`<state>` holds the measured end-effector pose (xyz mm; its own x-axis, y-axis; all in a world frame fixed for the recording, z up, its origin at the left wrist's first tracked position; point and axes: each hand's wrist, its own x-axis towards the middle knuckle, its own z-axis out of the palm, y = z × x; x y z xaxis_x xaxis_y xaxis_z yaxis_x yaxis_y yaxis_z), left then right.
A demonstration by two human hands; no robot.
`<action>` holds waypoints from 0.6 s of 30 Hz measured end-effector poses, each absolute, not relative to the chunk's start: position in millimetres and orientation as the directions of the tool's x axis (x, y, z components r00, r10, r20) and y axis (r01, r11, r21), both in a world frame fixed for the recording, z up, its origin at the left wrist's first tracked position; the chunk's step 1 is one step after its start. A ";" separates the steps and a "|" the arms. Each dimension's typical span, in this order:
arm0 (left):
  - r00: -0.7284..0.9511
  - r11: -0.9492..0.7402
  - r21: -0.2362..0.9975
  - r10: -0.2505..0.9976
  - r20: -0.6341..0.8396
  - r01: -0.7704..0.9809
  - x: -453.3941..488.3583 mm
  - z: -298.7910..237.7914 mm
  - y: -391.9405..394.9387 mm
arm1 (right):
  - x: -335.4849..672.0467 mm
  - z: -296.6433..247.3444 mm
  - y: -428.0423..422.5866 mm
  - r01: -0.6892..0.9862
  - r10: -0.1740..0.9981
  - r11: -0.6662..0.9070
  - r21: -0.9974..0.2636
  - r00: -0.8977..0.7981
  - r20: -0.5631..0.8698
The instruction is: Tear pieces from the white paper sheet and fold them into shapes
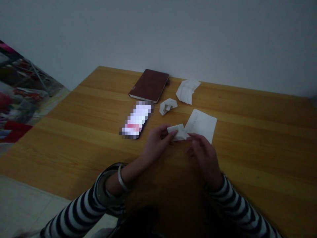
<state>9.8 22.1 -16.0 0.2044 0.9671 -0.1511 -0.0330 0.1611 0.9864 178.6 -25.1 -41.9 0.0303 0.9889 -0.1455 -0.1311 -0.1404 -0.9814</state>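
A small folded piece of white paper (178, 131) is held just above the near middle of the table. My left hand (160, 140) pinches its left end, thumb on top. At the paper's right end, the fingertips of my right hand (203, 152) close on its narrow corner. Behind my right hand lie white paper sheets (203, 123), partly covered by that hand. A folded white paper piece (168, 106) stands farther back, and beyond it is a fanned group of folded paper pieces (187, 91).
A lit phone (136, 120), its screen blurred, lies left of my hands. Behind it, a dark red notebook (150, 85) rests near the wall (173, 36). The wooden table (260, 132) meets the wall at its back edge. Mixed clutter (19, 89) fills the far left.
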 end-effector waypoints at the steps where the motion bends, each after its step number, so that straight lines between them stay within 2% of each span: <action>1: 0.222 0.189 0.981 0.959 -0.177 -0.038 9.8 -16.4 22.7 | 179.5 -41.2 -24.6 0.020 0.996 -0.024 -1.000 0.085 -0.022; 3: 0.261 0.237 0.970 0.940 -0.218 -0.043 10.4 -17.3 22.5 | 180.8 -39.7 -24.1 0.279 0.979 0.139 -0.950 0.106 0.174; 6: 0.301 0.255 0.967 0.923 -0.238 -0.019 12.4 -20.0 19.7 | 181.2 -39.6 -23.3 0.471 0.950 0.225 -0.853 0.089 0.300; 11: 0.399 0.245 0.967 0.895 -0.201 -0.062 14.0 -25.0 16.7 | 181.7 -43.1 -21.4 0.518 0.961 0.216 -0.828 0.037 0.274; 15: 0.362 0.201 0.979 0.914 -0.184 -0.010 12.4 -26.6 17.1 | 182.8 -44.1 -21.7 0.482 0.969 0.203 -0.852 0.026 0.246; 18: 0.323 0.180 0.983 0.929 -0.183 0.040 10.3 -27.7 18.0 | 183.0 -44.0 -22.5 0.523 0.966 0.207 -0.827 0.025 0.257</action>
<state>10.3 18.0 -27.7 0.3225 0.9287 -0.1829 0.0397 0.1798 0.9829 183.0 -22.5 -44.0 0.0251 0.9660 0.2574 0.5226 0.2068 -0.8271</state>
